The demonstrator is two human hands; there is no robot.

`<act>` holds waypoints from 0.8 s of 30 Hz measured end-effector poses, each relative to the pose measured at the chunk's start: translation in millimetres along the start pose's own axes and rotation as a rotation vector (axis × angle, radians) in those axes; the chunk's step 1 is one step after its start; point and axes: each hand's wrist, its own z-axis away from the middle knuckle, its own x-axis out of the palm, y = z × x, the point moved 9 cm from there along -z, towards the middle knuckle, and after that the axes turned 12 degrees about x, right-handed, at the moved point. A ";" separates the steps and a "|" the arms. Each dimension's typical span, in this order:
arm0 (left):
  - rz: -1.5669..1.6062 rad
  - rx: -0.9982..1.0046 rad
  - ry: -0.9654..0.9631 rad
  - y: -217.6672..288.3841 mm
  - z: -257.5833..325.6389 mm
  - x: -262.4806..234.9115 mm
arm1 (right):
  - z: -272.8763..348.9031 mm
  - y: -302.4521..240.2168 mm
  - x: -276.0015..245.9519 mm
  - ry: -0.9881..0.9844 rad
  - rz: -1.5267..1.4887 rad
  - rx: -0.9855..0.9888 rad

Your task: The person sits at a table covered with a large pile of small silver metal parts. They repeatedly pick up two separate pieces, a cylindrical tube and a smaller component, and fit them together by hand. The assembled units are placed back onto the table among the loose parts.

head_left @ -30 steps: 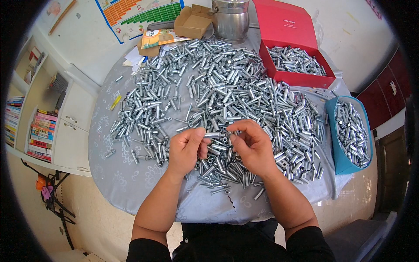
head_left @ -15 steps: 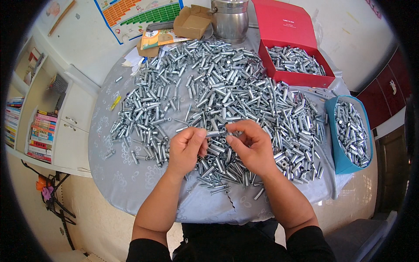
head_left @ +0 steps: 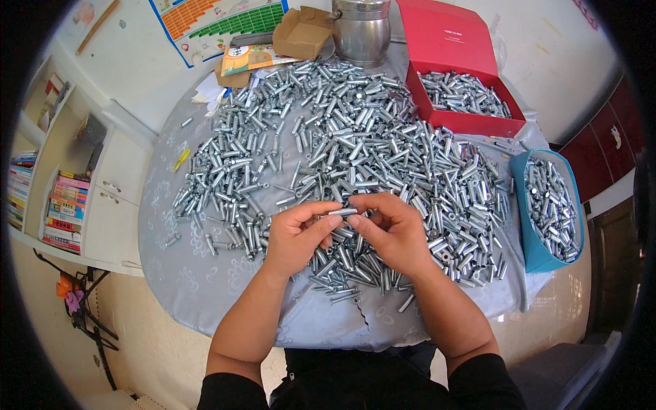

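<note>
Over the near middle of the table, my two hands meet at a small silvery metal sleeve anchor (head_left: 343,212). My left hand (head_left: 303,234) pinches its left end between thumb and forefinger. At the other end, the thumb and forefinger of my right hand (head_left: 391,229) close on it; the fingertips partly hide that end. Beneath and around both hands spreads a large heap of similar metal sleeves and bolts (head_left: 362,150), lying loose in all directions.
A red lidded box (head_left: 471,124) holding metal pieces stands at the far right, and a blue fabric bin (head_left: 529,236) of them at the right edge. Behind the heap are a metal pot (head_left: 360,34) and a cardboard box (head_left: 299,34). A yellow tool (head_left: 182,160) lies left.
My left thumb and forefinger have shifted slightly right along the sleeve anchor, and my right fingers have closed nearer to its end. The hands are now closer together.
</note>
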 end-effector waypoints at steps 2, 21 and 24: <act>0.017 -0.015 0.015 0.7 -0.2 1.6 | -1.2 12.8 1.9 -0.039 0.003 0.082; 0.063 0.053 -0.082 3.2 0.3 5.1 | 0.2 13.9 7.0 -0.131 -0.199 0.273; 0.075 0.025 -0.084 3.7 0.2 8.4 | -0.3 15.4 7.8 -0.142 -0.262 0.314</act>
